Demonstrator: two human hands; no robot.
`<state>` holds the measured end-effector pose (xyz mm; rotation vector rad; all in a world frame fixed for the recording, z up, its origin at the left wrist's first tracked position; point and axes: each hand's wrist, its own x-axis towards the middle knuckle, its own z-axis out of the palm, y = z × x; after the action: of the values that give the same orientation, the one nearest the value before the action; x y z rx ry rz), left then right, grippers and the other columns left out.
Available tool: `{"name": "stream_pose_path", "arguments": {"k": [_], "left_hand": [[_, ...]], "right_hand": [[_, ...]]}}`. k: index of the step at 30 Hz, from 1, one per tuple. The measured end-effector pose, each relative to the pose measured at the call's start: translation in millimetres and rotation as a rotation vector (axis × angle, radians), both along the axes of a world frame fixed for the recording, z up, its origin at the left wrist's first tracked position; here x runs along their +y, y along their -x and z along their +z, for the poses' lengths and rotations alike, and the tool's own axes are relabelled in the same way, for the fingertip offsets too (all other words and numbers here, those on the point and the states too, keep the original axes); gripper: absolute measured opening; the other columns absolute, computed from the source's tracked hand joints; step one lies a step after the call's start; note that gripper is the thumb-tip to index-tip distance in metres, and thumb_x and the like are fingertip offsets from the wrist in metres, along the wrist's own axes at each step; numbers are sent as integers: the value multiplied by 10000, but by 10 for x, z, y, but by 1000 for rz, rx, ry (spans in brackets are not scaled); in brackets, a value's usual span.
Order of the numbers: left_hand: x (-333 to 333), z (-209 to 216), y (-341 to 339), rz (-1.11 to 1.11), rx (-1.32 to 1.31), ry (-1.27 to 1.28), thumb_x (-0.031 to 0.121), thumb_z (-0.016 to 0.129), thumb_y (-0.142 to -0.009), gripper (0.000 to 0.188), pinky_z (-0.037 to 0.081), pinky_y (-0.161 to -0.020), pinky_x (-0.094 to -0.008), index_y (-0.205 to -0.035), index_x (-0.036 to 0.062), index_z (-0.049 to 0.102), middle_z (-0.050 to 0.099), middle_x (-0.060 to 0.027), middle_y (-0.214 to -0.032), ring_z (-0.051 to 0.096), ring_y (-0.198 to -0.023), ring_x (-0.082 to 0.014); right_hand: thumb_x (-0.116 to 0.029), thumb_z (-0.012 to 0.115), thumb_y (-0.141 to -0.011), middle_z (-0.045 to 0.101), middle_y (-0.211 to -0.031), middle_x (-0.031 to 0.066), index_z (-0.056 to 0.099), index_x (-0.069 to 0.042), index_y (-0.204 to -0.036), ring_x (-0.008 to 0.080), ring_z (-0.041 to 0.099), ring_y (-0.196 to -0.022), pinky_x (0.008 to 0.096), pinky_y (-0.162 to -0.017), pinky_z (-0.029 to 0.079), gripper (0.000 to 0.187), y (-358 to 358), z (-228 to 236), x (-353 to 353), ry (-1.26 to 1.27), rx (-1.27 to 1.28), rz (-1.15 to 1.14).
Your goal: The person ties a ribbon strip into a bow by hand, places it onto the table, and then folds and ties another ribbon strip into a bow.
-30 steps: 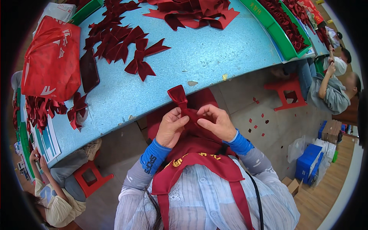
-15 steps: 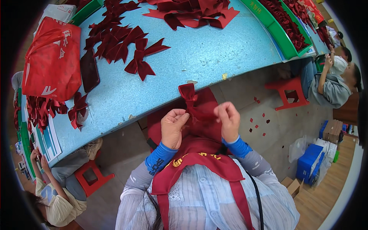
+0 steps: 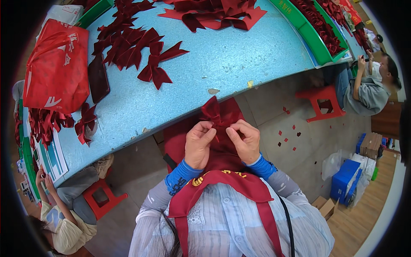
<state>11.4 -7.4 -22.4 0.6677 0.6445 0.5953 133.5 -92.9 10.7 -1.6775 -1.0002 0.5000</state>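
Observation:
Over my lap, just off the table's edge, a dark red ribbon bow (image 3: 212,112) is held between my two hands. My left hand (image 3: 199,143) pinches it at its lower left between thumb and fingers. On the other side, my right hand (image 3: 245,139) has thumb and forefinger closed at the bow's lower right. Its lower parts blend into the dark red apron (image 3: 227,154) behind it, so the exact grip is hard to make out. A finished-looking bow (image 3: 156,68) lies on the blue table (image 3: 197,73), close to a heap of similar bows (image 3: 128,47).
A red bag (image 3: 58,68) and a dark phone (image 3: 98,79) lie at the table's left. Flat red ribbon pieces (image 3: 218,19) lie at the back. A green tray (image 3: 299,21) of red pieces stands far right. People sit on both sides near red stools (image 3: 321,103).
My right hand has come in leftward from beside the bow and closed on it. The bow has tilted and its top loop has turned.

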Motion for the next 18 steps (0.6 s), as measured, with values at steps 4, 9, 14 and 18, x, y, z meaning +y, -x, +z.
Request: {"name": "stream_pose_path", "arguments": {"k": [4,9,14,18], "left_hand": [[-7,32,-39,-13,-217,340,13,600,-843,193,401,-701,-178,-1025,38,542,551,25,-879,497,-799,-34],[120,46,8,-99,-106,204,34,574,-864,206,409,-761,-190,-1062,45,518,557,5,-919,510,-872,-57],[124,18,-24,-59,-108,153,63,558,-879,201,412,-842,-238,-1075,39,519,579,-26,-983,527,-934,-97],[103,69,-36,-44,-182,232,74,546,-887,207,403,-886,-274,-1089,35,521,587,-44,-1021,535,-957,-124]], "right_hand": [[-27,672,-728,529,-682,84,587,-2,-777,228,532,-577,306,-517,409,102,45,-78,10,-88,19,-67],[-44,674,-731,528,-684,98,585,-1,-764,256,526,-594,322,-529,404,105,-5,-9,21,-73,-413,30],[-57,678,-738,524,-674,99,586,-2,-740,251,507,-589,323,-524,376,108,16,-21,30,-56,-581,135],[-59,688,-723,526,-672,88,593,-2,-742,255,504,-588,326,-524,376,112,40,-68,-20,-9,-306,117]]}}
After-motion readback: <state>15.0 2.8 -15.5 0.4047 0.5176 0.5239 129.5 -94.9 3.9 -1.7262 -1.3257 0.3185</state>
